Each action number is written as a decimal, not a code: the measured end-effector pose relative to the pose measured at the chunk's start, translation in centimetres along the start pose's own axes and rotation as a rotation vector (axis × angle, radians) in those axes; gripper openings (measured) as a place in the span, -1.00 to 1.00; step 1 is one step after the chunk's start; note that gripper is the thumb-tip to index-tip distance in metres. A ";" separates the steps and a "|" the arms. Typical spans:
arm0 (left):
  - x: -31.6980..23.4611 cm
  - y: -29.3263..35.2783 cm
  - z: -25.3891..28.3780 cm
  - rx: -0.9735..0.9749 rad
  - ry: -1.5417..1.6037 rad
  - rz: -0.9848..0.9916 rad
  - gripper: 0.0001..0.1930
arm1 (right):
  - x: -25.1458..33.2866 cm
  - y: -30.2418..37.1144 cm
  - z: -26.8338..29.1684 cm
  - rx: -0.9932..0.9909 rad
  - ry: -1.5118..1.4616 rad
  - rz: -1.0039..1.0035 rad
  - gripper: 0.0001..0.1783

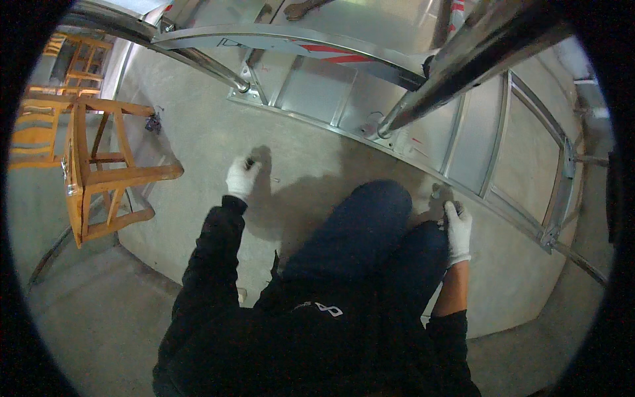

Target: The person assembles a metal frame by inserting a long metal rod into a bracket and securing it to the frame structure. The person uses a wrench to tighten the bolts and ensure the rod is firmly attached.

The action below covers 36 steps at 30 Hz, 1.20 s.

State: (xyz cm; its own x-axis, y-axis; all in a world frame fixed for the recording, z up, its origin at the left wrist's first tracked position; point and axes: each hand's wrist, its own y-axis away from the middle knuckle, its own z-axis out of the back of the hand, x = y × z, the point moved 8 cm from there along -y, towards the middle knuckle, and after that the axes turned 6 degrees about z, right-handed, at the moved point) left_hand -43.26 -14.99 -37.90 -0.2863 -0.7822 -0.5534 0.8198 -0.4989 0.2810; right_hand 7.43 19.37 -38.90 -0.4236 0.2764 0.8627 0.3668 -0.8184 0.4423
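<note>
My left hand (243, 178), in a white glove, is held over the grey floor in front of me. Its fingers are curled together around a small dark spot at the tips; I cannot make out what it is. Beside my right knee is my right hand (458, 231), also white-gloved, its thumb pressed against bent fingers. Whatever it may hold is hidden. Ahead lies a silvery metal frame with sheet panels (316, 86), its near edge beyond both hands. A thick metal tube (423, 99) rises from that edge toward the upper right.
A curved metal rail (284, 38) with red-and-white stripes crosses above the frame. Another tube (215, 68) meets the frame's left corner. At left, a wooden stool (126, 175) lies tipped over, with wooden chairs (36, 129) behind it. A small light scrap (275, 179) lies on the floor.
</note>
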 end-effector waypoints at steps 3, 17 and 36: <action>-0.9 2.7 -3.3 0.013 -0.188 -0.210 -0.67 | 1.7 -0.3 -1.5 -0.036 0.010 0.120 -0.71; -12.0 5.9 -11.3 0.351 0.294 -0.264 -0.80 | 12.1 1.6 -16.5 0.309 0.462 0.361 -0.62; -24.5 2.1 -14.2 0.084 0.254 -0.646 -0.38 | 12.2 -6.3 -15.7 0.168 0.373 0.356 -0.72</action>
State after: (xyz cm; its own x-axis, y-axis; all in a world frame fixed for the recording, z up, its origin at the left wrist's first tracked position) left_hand -27.48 8.45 -34.90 -0.5702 -0.2127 -0.7935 0.4801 -0.8701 -0.1118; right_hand -13.02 19.98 -35.05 -0.5030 -0.2254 0.8344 0.6558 -0.7284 0.1986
